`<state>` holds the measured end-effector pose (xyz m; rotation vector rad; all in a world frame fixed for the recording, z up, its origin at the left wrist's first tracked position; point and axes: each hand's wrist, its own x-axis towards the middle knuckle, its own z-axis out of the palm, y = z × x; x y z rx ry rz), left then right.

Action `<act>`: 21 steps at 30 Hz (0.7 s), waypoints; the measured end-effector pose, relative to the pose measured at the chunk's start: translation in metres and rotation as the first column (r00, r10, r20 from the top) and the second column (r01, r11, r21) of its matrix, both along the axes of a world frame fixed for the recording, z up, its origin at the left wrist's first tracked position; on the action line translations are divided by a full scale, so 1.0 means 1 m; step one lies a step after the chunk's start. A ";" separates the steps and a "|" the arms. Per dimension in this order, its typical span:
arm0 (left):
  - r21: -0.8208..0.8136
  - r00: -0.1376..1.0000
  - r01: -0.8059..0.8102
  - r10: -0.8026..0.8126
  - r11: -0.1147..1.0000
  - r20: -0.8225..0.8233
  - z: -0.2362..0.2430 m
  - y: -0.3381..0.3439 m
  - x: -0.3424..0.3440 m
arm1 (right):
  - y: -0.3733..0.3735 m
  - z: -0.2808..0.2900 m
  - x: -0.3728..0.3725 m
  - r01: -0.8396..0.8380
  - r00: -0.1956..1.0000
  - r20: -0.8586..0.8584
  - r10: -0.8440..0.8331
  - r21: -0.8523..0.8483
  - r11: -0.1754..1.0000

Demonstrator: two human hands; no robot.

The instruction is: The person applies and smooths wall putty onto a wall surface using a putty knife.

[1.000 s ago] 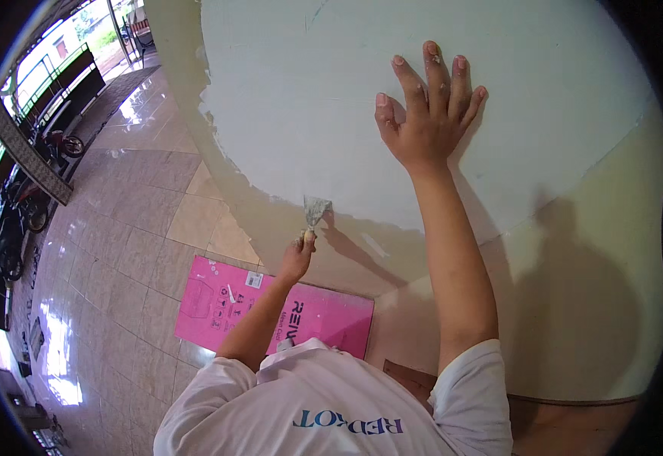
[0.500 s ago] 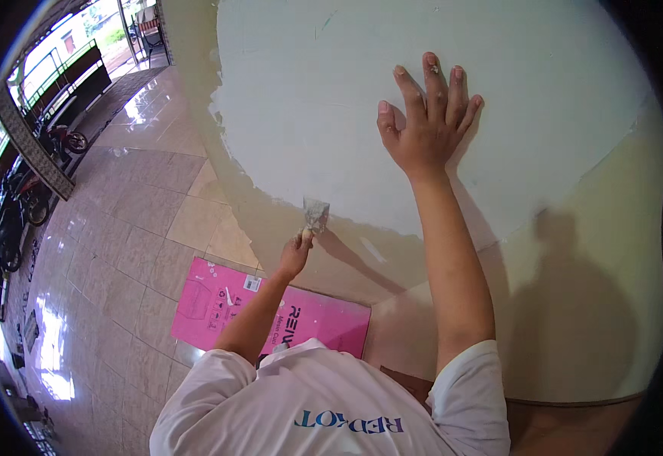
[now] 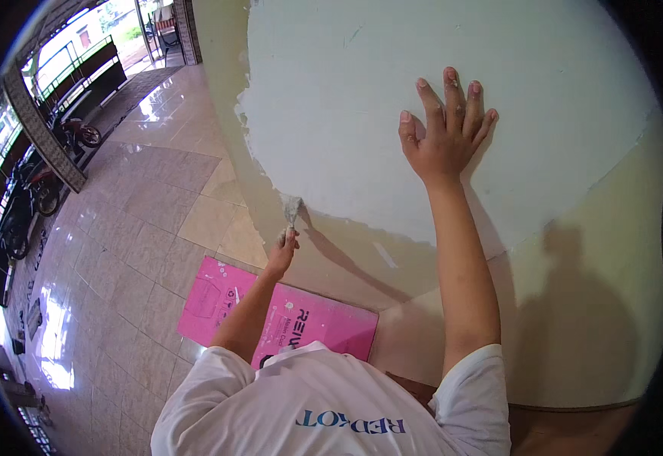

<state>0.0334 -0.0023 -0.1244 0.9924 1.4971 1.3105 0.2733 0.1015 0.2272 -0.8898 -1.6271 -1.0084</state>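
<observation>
A wall carries a broad white coated area [image 3: 347,106] with a ragged edge over beige paint [image 3: 224,99]. My left hand [image 3: 284,247] grips the handle of a putty knife [image 3: 293,209] smeared with grey-white material; its blade is at the lower left edge of the white area. Higher up and to the right, my right hand [image 3: 448,137] lies spread on the white surface, fingers apart and flecked with white material, holding nothing.
A pink cardboard sheet [image 3: 339,330] lies on the tiled floor [image 3: 134,251] at the foot of the wall, below my left hand. Parked motorbikes [image 3: 35,190], a tiled pillar [image 3: 50,129] and railings stand at the left. My shadow falls on the wall at the right.
The putty knife in my left hand has shifted leftward along the edge of the white area. My right hand appears lower and farther right in view, as the whole wall has shifted rightward.
</observation>
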 end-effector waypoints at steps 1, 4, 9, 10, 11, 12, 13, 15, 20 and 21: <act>0.010 1.000 -0.010 0.010 1.000 0.010 -0.012 -0.006 -0.004 | 0.000 0.000 -0.001 -0.005 1.000 0.000 0.005 -0.002 1.000; 0.045 0.999 -0.029 0.028 0.999 0.018 -0.008 -0.002 -0.012 | -0.001 0.001 -0.002 -0.029 1.000 0.002 0.029 0.010 1.000; 0.127 0.999 -0.047 0.050 0.991 -0.019 0.091 0.028 -0.034 | -0.003 -0.001 0.000 0.004 1.000 0.027 -0.005 0.009 1.000; 0.166 0.999 -0.033 0.034 0.986 -0.005 0.107 0.029 -0.036 | -0.002 -0.001 0.001 0.005 1.000 0.029 -0.005 0.010 1.000; 0.206 1.000 -0.022 0.021 0.978 0.007 0.114 0.030 -0.040 | -0.001 -0.001 0.000 -0.016 1.000 0.013 0.016 0.020 1.000; 0.208 1.000 -0.025 0.024 0.978 0.007 0.110 0.027 -0.042 | 0.000 -0.001 0.000 -0.036 0.999 -0.003 0.036 0.031 0.999; 0.208 0.998 -0.038 0.045 0.977 -0.032 0.102 0.023 -0.044 | 0.001 -0.001 0.000 -0.039 0.999 -0.003 0.039 0.033 0.999; 0.178 0.995 -0.061 0.074 0.982 -0.065 0.086 0.013 -0.041 | 0.000 -0.001 0.001 -0.019 1.000 -0.001 0.019 -0.005 1.000; 0.258 0.990 -0.098 0.121 0.961 -0.077 0.110 0.022 -0.059 | -0.002 0.001 -0.005 0.005 1.000 0.004 -0.005 0.003 1.000; 0.264 0.979 -0.080 0.125 0.961 -0.159 0.137 0.026 -0.066 | -0.002 0.000 -0.003 0.014 1.000 0.005 -0.014 0.011 1.000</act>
